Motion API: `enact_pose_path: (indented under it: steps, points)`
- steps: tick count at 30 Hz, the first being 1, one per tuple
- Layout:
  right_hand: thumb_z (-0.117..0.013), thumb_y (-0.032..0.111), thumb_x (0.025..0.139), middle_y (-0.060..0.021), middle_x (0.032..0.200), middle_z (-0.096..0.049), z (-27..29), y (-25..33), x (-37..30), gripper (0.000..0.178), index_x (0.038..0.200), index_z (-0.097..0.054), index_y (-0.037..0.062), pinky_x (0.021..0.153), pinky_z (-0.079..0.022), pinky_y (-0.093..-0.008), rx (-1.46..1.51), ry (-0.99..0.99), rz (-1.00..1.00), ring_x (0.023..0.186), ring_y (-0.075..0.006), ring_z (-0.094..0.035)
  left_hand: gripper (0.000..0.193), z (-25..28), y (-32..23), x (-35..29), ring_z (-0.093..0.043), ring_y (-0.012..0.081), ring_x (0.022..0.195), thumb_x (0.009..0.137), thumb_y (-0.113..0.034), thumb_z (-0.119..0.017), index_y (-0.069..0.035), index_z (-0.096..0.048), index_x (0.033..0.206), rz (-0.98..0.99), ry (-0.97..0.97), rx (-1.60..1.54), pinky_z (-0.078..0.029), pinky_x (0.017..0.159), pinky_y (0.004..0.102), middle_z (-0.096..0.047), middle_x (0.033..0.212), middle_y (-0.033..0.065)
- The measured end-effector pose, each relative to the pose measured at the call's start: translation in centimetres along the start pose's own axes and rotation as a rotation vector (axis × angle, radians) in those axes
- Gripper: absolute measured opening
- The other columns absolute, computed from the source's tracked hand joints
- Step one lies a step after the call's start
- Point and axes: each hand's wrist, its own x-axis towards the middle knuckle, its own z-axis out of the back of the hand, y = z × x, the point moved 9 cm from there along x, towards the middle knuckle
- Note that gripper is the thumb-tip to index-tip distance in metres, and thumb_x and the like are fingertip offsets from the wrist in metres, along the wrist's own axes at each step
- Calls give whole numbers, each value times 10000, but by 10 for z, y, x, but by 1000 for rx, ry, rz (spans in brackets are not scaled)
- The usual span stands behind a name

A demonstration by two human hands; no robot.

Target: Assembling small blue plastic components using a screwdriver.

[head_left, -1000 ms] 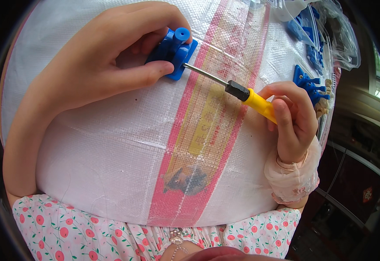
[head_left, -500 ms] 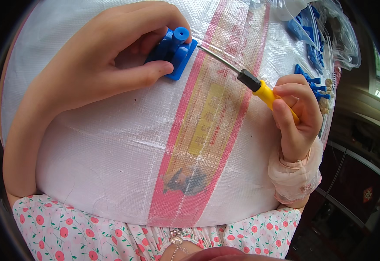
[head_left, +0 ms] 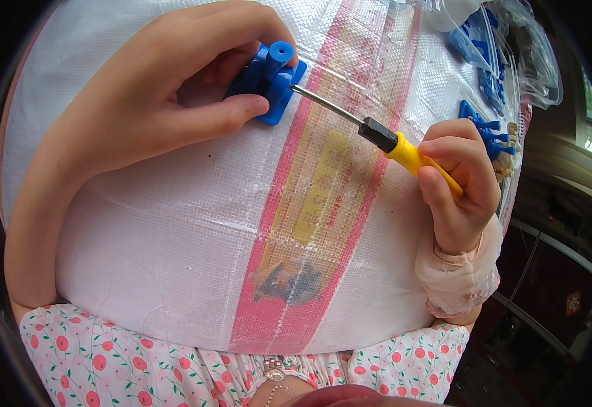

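A: Where's the blue part?
B: On the white woven sheet, up high. The screwdriver tip is right by its edge. Another blue piece and clear bags are off right.
A: What's hard to see?
B: The left hand hides one side. I can't tell if the tip touches.
A: And the hands?
B: Left pinches the blue part, right hand grips the screwdriver's yellow handle
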Motion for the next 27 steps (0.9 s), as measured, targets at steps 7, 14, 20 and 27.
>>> enact_pose_path:
  steps: [7,14,20,27]
  points:
    - [-653,-16,812,-116,931,-547,-1,-3,-1,183,985,-594,-25,580,-431,-180,48,-11,-43,670,-104,-567,345,0,0,0,-484,108,748,746,-3,-650,-34,-564,1079,-1,10,-1,-374,605,212,-551,942,37]
    - [-620,-13,840,-128,953,-582,-3,-9,-3,177,1011,-577,-26,500,-401,-161,141,-10,-96,567,-74,-551,352,0,0,-1,-520,119,814,748,-2,-647,-36,-565,1089,-16,-1,23,-407,643,213,-563,973,47]
    - [-612,-16,839,-121,955,-577,-4,-11,-3,197,1031,-572,-28,504,-372,-146,70,63,-35,528,-45,-481,357,-2,3,-3,-535,130,848,755,0,-644,-39,-563,1100,7,11,-7,-432,680,218,-565,987,52]
    - [-675,-88,735,-112,967,-558,-14,-4,-3,563,1232,-426,4,543,-412,-153,77,11,-10,576,-62,-522,365,-2,3,-2,-532,130,839,753,5,-643,-36,-560,1106,4,29,-11,-429,675,221,-563,982,53]
